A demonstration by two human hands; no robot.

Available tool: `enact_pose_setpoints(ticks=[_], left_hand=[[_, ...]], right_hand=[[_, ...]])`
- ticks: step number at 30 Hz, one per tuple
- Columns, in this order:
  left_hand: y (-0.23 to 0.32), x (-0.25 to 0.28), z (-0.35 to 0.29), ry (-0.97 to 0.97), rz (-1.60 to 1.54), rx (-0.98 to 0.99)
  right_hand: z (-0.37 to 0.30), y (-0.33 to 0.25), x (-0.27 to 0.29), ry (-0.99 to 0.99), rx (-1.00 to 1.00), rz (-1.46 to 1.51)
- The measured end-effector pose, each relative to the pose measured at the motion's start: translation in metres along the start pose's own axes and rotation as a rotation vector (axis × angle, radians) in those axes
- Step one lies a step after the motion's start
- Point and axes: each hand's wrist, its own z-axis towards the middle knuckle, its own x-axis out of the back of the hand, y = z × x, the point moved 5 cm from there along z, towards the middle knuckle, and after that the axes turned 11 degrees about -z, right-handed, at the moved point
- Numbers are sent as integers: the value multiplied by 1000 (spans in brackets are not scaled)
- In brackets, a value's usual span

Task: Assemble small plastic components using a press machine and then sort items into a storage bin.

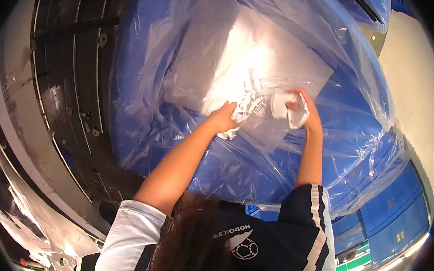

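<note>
Both my arms reach into a blue bin (141,145) lined with clear plastic film (359,115). My left hand (223,118) is closed on a cluster of small white plastic parts (248,103), which stick out past the fingers with an irregular, open shape. To the right, my right hand (307,109) grips a white curved piece (280,106), slightly blurred, with a rounded opening in it. Beneath the hands lies a large white sheet (193,78), its middle washed out by bright light.
A dark rack or panel (80,75) with metal strips runs along the left of the bin. Blue crates (390,218) stand at the lower right, beside a pale floor (412,73). Crumpled clear film (35,218) hangs at the lower left.
</note>
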Motion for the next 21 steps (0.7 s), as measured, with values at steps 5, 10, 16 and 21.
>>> enact_pose_setpoints(ticks=[5,10,16,21], left_hand=[[-2,1,-9,11,93,32],[7,15,-18,-23,-169,68],[21,5,-16,45,-760,205],[18,7,-16,270,-932,273]], right_hand=[[78,-51,-72,40,80,-59],[96,-58,-108,163,26,-864],[87,-32,-121,20,59,-884],[77,-17,-138,85,204,-542]])
